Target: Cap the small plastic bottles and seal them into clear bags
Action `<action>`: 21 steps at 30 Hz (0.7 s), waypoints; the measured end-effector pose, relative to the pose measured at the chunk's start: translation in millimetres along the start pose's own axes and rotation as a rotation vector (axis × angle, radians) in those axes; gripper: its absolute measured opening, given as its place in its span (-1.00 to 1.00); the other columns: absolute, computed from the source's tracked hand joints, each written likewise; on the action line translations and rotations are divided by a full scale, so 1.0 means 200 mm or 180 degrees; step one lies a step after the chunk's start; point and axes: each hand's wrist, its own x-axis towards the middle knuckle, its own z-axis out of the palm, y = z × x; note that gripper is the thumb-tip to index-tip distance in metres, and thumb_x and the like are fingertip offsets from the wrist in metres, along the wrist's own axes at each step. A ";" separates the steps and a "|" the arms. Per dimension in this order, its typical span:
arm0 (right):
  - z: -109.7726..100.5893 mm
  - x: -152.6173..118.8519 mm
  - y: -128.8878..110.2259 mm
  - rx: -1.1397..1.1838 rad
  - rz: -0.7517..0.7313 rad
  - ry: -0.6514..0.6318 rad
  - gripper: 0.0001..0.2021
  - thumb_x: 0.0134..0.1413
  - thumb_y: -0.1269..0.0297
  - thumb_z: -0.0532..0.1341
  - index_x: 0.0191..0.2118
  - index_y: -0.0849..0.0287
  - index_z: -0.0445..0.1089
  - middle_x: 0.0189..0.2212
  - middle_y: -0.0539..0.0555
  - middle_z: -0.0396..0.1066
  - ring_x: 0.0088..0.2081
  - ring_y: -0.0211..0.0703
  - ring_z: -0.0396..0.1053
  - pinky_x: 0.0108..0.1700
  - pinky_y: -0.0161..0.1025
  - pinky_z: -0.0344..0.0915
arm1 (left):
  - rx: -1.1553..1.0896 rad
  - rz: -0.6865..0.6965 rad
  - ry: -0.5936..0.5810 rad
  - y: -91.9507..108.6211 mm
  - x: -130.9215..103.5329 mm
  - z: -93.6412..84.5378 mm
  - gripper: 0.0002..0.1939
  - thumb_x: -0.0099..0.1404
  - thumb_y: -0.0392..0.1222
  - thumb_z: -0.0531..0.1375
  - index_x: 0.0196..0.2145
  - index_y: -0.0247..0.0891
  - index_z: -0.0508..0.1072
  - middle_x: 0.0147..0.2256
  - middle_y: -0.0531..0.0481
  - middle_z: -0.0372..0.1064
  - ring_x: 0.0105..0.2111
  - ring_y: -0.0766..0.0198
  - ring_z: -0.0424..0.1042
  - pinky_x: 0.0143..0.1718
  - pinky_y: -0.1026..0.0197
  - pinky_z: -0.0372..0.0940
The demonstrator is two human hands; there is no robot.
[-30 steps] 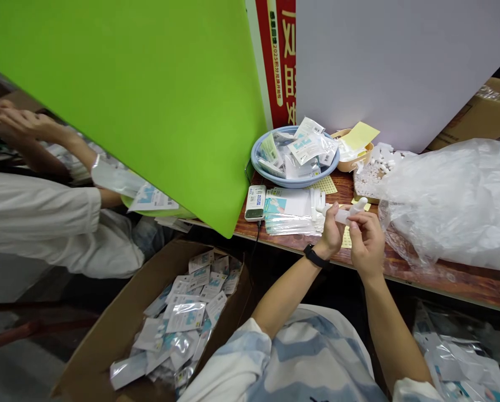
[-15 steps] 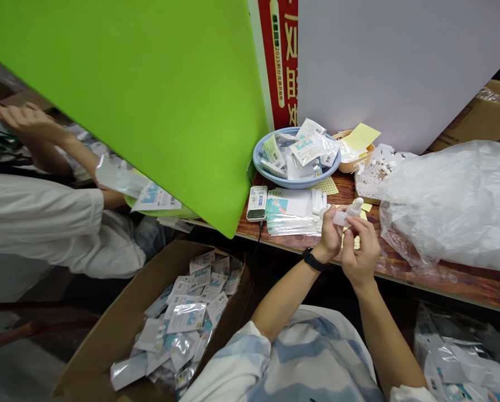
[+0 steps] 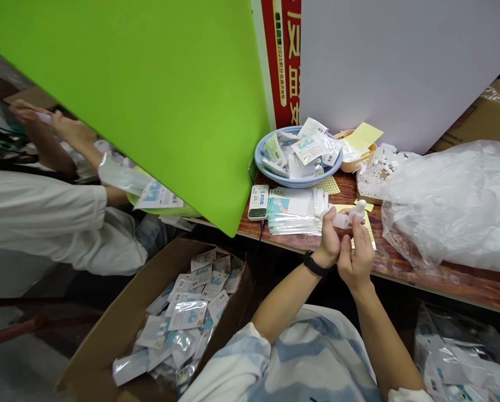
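Note:
My left hand [image 3: 329, 240], with a black band on its wrist, is closed around a small translucent white bottle [image 3: 341, 220] above the table edge. In the fingertips of my right hand [image 3: 357, 254] is a white nozzle-topped piece [image 3: 358, 210], its tip pointing up and away. The two white items sit side by side, and fingers cover parts of both. Just beyond my hands lies a yellow sticker sheet [image 3: 367, 229]. Left of it is a stack of flat printed pouches [image 3: 291, 215].
A blue basin [image 3: 261, 171] of packets, a small orange basket [image 3: 352, 166], a white electronic device [image 3: 258, 202] and a bulky plastic bag [image 3: 455, 206] share the table. Below left stands a carton [image 3: 94, 329] of packets. A green panel [image 3: 149, 100] separates a co-worker's hands [image 3: 71, 131].
My right hand has shifted slightly left and down with the nozzle-topped piece, whose angle has changed a little. My left hand stays nearly in place. The co-worker's hands have moved right.

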 end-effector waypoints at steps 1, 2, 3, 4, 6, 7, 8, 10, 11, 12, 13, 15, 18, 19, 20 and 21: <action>0.00 0.00 0.00 0.0021 -0.0045 0.0010 -0.46 0.25 0.44 0.02 0.32 0.04 0.16 0.01 0.24 0.39 0.01 0.05 0.42 0.00 0.07 0.43 | -0.0027 -0.0043 0.0034 0.00 -0.01 0.00 -0.50 0.15 0.26 0.06 -0.39 -0.30 0.39 -0.45 -0.10 0.43 -0.30 0.13 0.47 -0.18 0.16 0.30; 0.00 -0.01 0.00 0.0052 -0.0089 0.0007 -0.47 0.24 0.46 0.02 0.31 0.02 0.19 0.01 0.23 0.39 0.01 0.05 0.42 -0.01 0.06 0.43 | -0.0058 -0.0089 0.0067 0.00 -0.02 0.00 -0.49 0.13 0.27 0.06 -0.38 -0.29 0.39 -0.45 -0.10 0.44 -0.30 0.12 0.48 -0.18 0.15 0.30; 0.00 -0.01 0.01 0.0083 -0.0127 -0.0011 -0.47 0.23 0.48 0.03 0.29 0.01 0.22 0.00 0.22 0.40 0.01 0.05 0.42 -0.02 0.04 0.44 | -0.0080 -0.0128 0.0076 0.00 -0.02 0.00 -0.49 0.12 0.27 0.06 -0.38 -0.29 0.39 -0.44 -0.11 0.45 -0.29 0.10 0.48 -0.17 0.13 0.30; 0.00 -0.01 0.01 0.0095 -0.0160 -0.0047 -0.47 0.22 0.49 0.03 0.28 0.01 0.24 -0.01 0.21 0.40 0.00 0.04 0.43 -0.02 0.03 0.44 | -0.0089 -0.0151 0.0057 -0.01 -0.03 0.00 -0.48 0.12 0.28 0.05 -0.37 -0.29 0.40 -0.45 -0.12 0.45 -0.27 0.07 0.49 -0.16 0.12 0.30; -0.01 -0.01 0.02 0.0021 -0.0234 -0.0122 -0.47 0.21 0.50 0.03 0.27 0.02 0.26 -0.03 0.21 0.41 -0.01 0.04 0.43 -0.04 0.02 0.43 | -0.0082 -0.0137 -0.0014 -0.01 -0.03 0.00 -0.48 0.11 0.27 0.04 -0.38 -0.30 0.40 -0.47 -0.13 0.45 -0.26 0.01 0.49 -0.16 0.09 0.30; -0.01 -0.01 0.03 -0.0049 -0.0280 -0.0171 -0.47 0.21 0.50 0.04 0.26 0.04 0.27 -0.05 0.21 0.42 -0.04 0.04 0.43 -0.07 0.00 0.44 | -0.0067 -0.0120 -0.0030 0.00 -0.03 -0.01 -0.48 0.11 0.26 0.03 -0.38 -0.30 0.40 -0.48 -0.14 0.45 -0.27 0.01 0.50 -0.17 0.08 0.30; -0.01 -0.01 0.03 -0.0134 -0.0313 -0.0227 -0.49 0.21 0.49 0.04 0.25 0.05 0.28 -0.07 0.22 0.43 -0.07 0.03 0.44 -0.11 -0.03 0.44 | -0.0052 -0.0095 -0.0020 0.00 -0.02 -0.01 -0.48 0.12 0.25 0.03 -0.39 -0.31 0.41 -0.49 -0.13 0.45 -0.29 0.02 0.49 -0.18 0.08 0.30; -0.03 -0.01 0.02 -0.0271 -0.0279 -0.0391 -0.51 0.21 0.47 0.05 0.23 0.08 0.31 -0.12 0.22 0.44 -0.12 0.00 0.44 -0.18 -0.08 0.43 | -0.0005 -0.0071 0.0018 0.00 -0.02 -0.02 -0.48 0.12 0.23 0.02 -0.40 -0.33 0.43 -0.50 -0.13 0.44 -0.35 0.08 0.48 -0.22 0.11 0.29; -0.04 -0.01 0.02 -0.0250 -0.0212 -0.0528 -0.52 0.21 0.46 0.05 0.22 0.08 0.32 -0.13 0.21 0.44 -0.13 -0.01 0.44 -0.19 -0.09 0.43 | 0.0012 -0.0083 0.0025 0.01 -0.01 -0.03 -0.48 0.12 0.23 0.03 -0.40 -0.34 0.43 -0.51 -0.12 0.43 -0.38 0.11 0.46 -0.25 0.13 0.28; -0.06 -0.01 0.02 -0.0146 -0.0110 -0.0674 -0.54 0.22 0.45 0.05 0.21 0.07 0.33 -0.13 0.20 0.44 -0.13 -0.03 0.44 -0.19 -0.10 0.42 | 0.0016 -0.0114 0.0025 0.02 -0.01 -0.04 -0.49 0.11 0.21 0.05 -0.40 -0.35 0.44 -0.51 -0.11 0.42 -0.40 0.14 0.44 -0.28 0.14 0.27; -0.08 -0.01 0.02 0.0008 0.0033 -0.0747 -0.56 0.23 0.43 0.05 0.19 0.07 0.35 -0.14 0.18 0.44 -0.13 -0.04 0.44 -0.17 -0.10 0.42 | 0.0006 -0.0132 0.0025 0.03 -0.01 -0.05 -0.52 0.09 0.18 0.08 -0.40 -0.36 0.44 -0.52 -0.09 0.40 -0.42 0.17 0.43 -0.30 0.16 0.26; -0.11 -0.03 0.03 0.0269 0.0422 -0.0511 -0.62 0.23 0.38 0.07 0.13 0.08 0.39 -0.15 0.16 0.43 -0.13 -0.06 0.43 -0.12 -0.06 0.41 | -0.0008 -0.0085 0.0049 0.05 -0.02 -0.06 -0.63 0.01 0.03 0.21 -0.36 -0.36 0.46 -0.51 -0.03 0.38 -0.44 0.25 0.38 -0.32 0.20 0.24; -0.13 -0.07 0.05 0.0461 0.1226 0.0182 -0.70 0.23 0.25 0.13 0.04 0.14 0.40 -0.17 0.15 0.41 -0.22 -0.08 0.43 -0.14 -0.01 0.40 | 0.0163 0.0169 0.0078 0.05 -0.03 -0.08 -0.70 -0.11 -0.26 0.33 -0.34 -0.34 0.48 -0.47 0.06 0.37 -0.46 0.36 0.33 -0.29 0.22 0.21; -0.12 -0.09 0.06 0.0588 0.1471 0.0225 -0.70 0.23 0.20 0.15 0.03 0.16 0.39 -0.16 0.16 0.41 -0.24 -0.10 0.43 -0.15 -0.01 0.41 | 0.0265 0.0242 0.0076 0.04 -0.04 -0.09 -0.71 -0.12 -0.30 0.34 -0.36 -0.34 0.48 -0.46 0.06 0.38 -0.45 0.36 0.33 -0.26 0.21 0.21; -0.11 -0.10 0.06 0.0759 0.1678 0.0168 -0.69 0.23 0.16 0.15 0.02 0.16 0.37 -0.13 0.17 0.40 -0.25 -0.11 0.43 -0.16 -0.02 0.41 | 0.0364 0.0290 0.0078 0.03 -0.05 -0.09 -0.74 -0.12 -0.31 0.35 -0.38 -0.34 0.49 -0.44 0.04 0.39 -0.42 0.34 0.35 -0.23 0.19 0.21; -0.10 -0.11 0.06 0.0919 0.1845 0.0095 -0.67 0.22 0.12 0.16 0.02 0.16 0.34 -0.09 0.18 0.39 -0.24 -0.11 0.44 -0.16 -0.03 0.42 | 0.0434 0.0336 0.0089 0.02 -0.06 -0.09 -0.76 -0.10 -0.30 0.36 -0.39 -0.34 0.50 -0.41 0.01 0.41 -0.39 0.32 0.36 -0.21 0.18 0.21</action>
